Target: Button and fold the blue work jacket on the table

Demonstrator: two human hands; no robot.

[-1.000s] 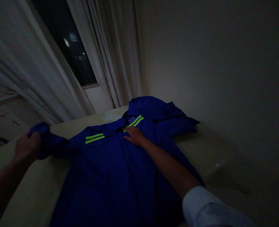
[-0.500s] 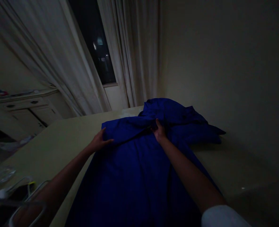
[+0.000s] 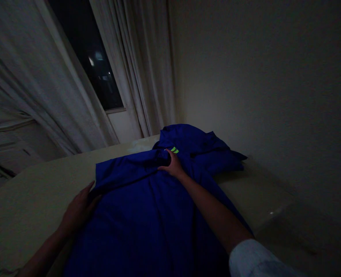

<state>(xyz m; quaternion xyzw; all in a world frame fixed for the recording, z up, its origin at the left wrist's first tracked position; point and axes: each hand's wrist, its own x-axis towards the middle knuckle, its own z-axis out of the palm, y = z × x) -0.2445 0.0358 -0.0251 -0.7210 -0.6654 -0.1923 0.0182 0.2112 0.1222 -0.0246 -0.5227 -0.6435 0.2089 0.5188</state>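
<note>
A deep blue cloth garment [image 3: 141, 215] lies spread out on a pale table, running down to the bottom edge of the view. Across its upper left lies a folded flap [image 3: 121, 169], perhaps a sleeve. My right hand [image 3: 173, 164] holds the inner end of this flap, thumb and fingers curved round the cloth. My left hand [image 3: 79, 206] is at the garment's left edge just below the flap, its fingers apart. A small bright green patch [image 3: 174, 150] shows beyond my right fingers. Bunched blue cloth [image 3: 196, 140] lies at the far end.
The pale tabletop [image 3: 34, 188] extends left and right of the garment. Light curtains [image 3: 141, 69] hang behind it, around a dark window [image 3: 92, 57]. A bare wall [image 3: 245, 77] rises at the right, and a cabinet [image 3: 11, 154] stands at the far left. The room is dim.
The view has swung to the right. My left hand has moved down and left along the garment's edge. My right hand's fingers have spread around the flap, and the green patch has come into sight.
</note>
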